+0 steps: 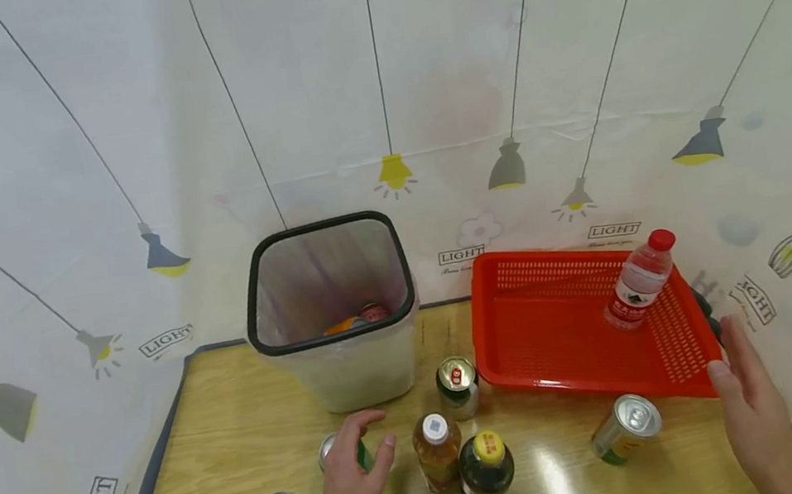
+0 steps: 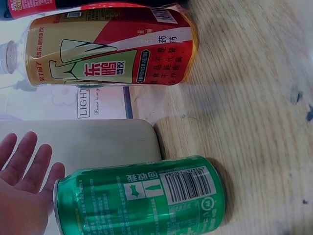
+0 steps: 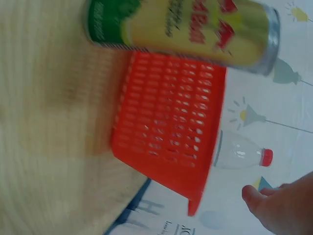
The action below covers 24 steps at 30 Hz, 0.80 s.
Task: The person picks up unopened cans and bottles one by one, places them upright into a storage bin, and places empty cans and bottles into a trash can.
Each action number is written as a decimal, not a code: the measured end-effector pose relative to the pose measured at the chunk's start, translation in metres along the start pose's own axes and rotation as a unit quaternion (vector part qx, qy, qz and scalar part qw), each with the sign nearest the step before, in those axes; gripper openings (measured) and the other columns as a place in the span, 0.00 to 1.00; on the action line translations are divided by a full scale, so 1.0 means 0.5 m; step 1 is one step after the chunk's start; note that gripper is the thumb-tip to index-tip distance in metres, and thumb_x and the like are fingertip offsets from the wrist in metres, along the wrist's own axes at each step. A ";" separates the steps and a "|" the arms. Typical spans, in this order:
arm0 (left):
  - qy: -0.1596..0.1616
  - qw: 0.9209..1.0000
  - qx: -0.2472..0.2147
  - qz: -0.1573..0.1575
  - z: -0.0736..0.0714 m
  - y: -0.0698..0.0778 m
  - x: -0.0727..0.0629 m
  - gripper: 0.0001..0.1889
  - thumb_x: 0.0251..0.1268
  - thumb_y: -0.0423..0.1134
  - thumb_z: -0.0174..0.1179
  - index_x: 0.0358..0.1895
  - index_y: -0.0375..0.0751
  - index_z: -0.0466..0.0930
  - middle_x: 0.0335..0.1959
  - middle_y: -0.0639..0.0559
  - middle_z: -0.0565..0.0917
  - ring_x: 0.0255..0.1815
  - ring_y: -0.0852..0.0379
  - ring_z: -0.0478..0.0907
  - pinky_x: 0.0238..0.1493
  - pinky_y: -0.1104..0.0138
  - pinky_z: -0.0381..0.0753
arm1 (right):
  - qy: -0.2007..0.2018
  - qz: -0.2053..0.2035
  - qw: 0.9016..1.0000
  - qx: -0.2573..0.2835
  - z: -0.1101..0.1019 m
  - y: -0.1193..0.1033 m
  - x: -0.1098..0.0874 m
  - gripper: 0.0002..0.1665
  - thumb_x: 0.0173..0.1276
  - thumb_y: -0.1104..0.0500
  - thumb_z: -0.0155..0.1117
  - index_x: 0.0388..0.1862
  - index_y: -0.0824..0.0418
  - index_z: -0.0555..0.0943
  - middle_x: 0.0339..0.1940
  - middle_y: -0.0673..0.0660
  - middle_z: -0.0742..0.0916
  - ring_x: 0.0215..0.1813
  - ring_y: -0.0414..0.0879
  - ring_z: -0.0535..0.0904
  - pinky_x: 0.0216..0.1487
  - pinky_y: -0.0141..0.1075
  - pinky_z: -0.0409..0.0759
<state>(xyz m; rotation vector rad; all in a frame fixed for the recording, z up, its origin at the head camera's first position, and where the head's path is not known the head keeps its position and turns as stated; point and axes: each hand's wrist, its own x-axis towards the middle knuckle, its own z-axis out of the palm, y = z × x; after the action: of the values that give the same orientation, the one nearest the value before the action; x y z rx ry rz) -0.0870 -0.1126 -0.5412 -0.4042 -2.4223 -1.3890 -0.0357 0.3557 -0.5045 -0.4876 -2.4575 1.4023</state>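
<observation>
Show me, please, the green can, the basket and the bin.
Green can (image 2: 141,197): left wrist view, on its printed side.
Basket (image 1: 550,335): head view, on the bare floor inside.
Bin (image 1: 362,373): head view, on its outer front wall.

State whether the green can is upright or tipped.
Upright: in the left wrist view, the green can has its base on the table and runs parallel to the standing amber bottle.
</observation>
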 end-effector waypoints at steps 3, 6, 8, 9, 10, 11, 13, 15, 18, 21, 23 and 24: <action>-0.002 1.000 -0.001 -0.008 0.000 -0.002 -0.001 0.16 0.66 0.33 0.69 0.55 0.45 0.83 0.52 0.58 0.85 0.58 0.54 0.82 0.58 0.53 0.82 | -0.001 0.008 1.000 0.023 0.020 0.013 -0.015 0.40 0.87 0.46 0.41 0.86 0.39 0.34 0.86 0.39 0.43 0.85 0.37 0.38 0.66 0.13 0.50; -0.005 1.000 -0.002 -0.015 0.001 -0.004 -0.001 0.16 0.66 0.33 0.69 0.56 0.46 0.83 0.53 0.59 0.85 0.58 0.54 0.81 0.58 0.53 0.81 | 0.000 0.003 0.999 0.037 0.039 0.026 -0.029 0.41 0.87 0.49 0.42 0.86 0.41 0.34 0.87 0.42 0.43 0.85 0.37 0.39 0.65 0.11 0.49; -0.007 1.000 -0.002 -0.019 0.002 -0.004 -0.001 0.16 0.67 0.34 0.69 0.56 0.47 0.82 0.53 0.60 0.84 0.58 0.55 0.81 0.58 0.53 0.81 | 0.012 0.002 0.999 0.037 0.050 0.032 -0.038 0.42 0.86 0.50 0.45 0.87 0.43 0.35 0.87 0.43 0.44 0.85 0.36 0.40 0.65 0.10 0.47; -0.008 1.000 -0.002 -0.020 0.002 -0.004 -0.001 0.16 0.67 0.34 0.69 0.56 0.47 0.82 0.53 0.60 0.84 0.58 0.55 0.81 0.58 0.52 0.81 | 0.018 0.006 0.999 0.038 0.055 0.035 -0.043 0.43 0.86 0.50 0.46 0.87 0.43 0.36 0.87 0.43 0.44 0.85 0.37 0.41 0.66 0.11 0.47; -0.008 1.000 -0.002 -0.021 0.003 -0.004 -0.001 0.16 0.67 0.34 0.69 0.56 0.47 0.82 0.53 0.60 0.84 0.58 0.55 0.81 0.58 0.52 0.81 | 0.024 0.012 0.999 0.040 0.061 0.038 -0.049 0.43 0.85 0.49 0.47 0.87 0.43 0.37 0.87 0.43 0.45 0.85 0.37 0.41 0.66 0.11 0.47; -0.008 1.000 -0.003 -0.020 0.003 -0.003 0.000 0.16 0.67 0.34 0.69 0.56 0.47 0.82 0.53 0.60 0.84 0.58 0.55 0.81 0.58 0.52 0.81 | 0.026 0.018 0.999 0.039 0.068 0.040 -0.056 0.44 0.85 0.49 0.49 0.87 0.43 0.37 0.87 0.43 0.45 0.85 0.38 0.41 0.65 0.10 0.46; -0.007 1.000 -0.002 -0.020 0.004 -0.002 0.000 0.15 0.67 0.34 0.69 0.56 0.47 0.83 0.53 0.60 0.84 0.57 0.55 0.81 0.57 0.51 0.81 | 0.028 0.021 0.999 0.039 0.081 0.045 -0.069 0.46 0.83 0.50 0.52 0.87 0.44 0.38 0.87 0.46 0.45 0.85 0.43 0.42 0.66 0.11 0.45; -0.005 1.000 -0.002 -0.018 0.005 0.000 0.000 0.16 0.67 0.34 0.69 0.56 0.47 0.83 0.53 0.60 0.85 0.57 0.54 0.81 0.57 0.51 0.82 | 0.023 0.031 0.999 0.034 0.093 0.049 -0.082 0.48 0.82 0.49 0.55 0.87 0.43 0.36 0.87 0.48 0.45 0.86 0.49 0.42 0.66 0.12 0.45; -0.005 1.000 -0.001 -0.018 0.006 0.001 0.000 0.15 0.67 0.34 0.69 0.55 0.47 0.83 0.53 0.60 0.84 0.58 0.54 0.81 0.56 0.51 0.82 | 0.030 0.042 0.998 0.039 0.114 0.052 -0.099 0.51 0.80 0.50 0.59 0.87 0.42 0.38 0.87 0.52 0.48 0.85 0.54 0.46 0.68 0.13 0.46; -0.009 1.000 -0.001 -0.022 0.007 0.001 0.001 0.15 0.67 0.35 0.69 0.56 0.48 0.83 0.53 0.61 0.84 0.58 0.54 0.81 0.57 0.50 0.81 | 0.068 0.047 0.994 0.073 0.139 0.054 -0.112 0.50 0.76 0.55 0.65 0.87 0.45 0.48 0.85 0.56 0.58 0.83 0.48 0.53 0.70 0.16 0.51; -0.012 1.000 0.000 -0.025 0.009 0.001 0.001 0.15 0.69 0.35 0.68 0.56 0.48 0.82 0.53 0.61 0.84 0.58 0.54 0.81 0.57 0.49 0.81 | 0.098 0.043 0.990 0.092 0.156 0.057 -0.119 0.47 0.73 0.60 0.68 0.84 0.53 0.56 0.79 0.55 0.67 0.78 0.42 0.61 0.68 0.16 0.57; -0.014 1.000 0.000 -0.027 0.009 0.002 0.001 0.14 0.69 0.36 0.68 0.56 0.48 0.82 0.53 0.61 0.84 0.58 0.54 0.81 0.57 0.49 0.81 | 0.109 0.043 0.988 0.098 0.165 0.060 -0.121 0.45 0.72 0.62 0.70 0.81 0.58 0.59 0.75 0.55 0.70 0.75 0.39 0.64 0.67 0.16 0.60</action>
<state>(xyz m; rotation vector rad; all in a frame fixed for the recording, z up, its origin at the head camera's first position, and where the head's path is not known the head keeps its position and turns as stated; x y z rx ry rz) -0.0876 -0.1083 -0.5427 -0.3636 -2.4723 -1.4152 -0.0084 0.2809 -0.5751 -0.6689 -2.1259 1.5162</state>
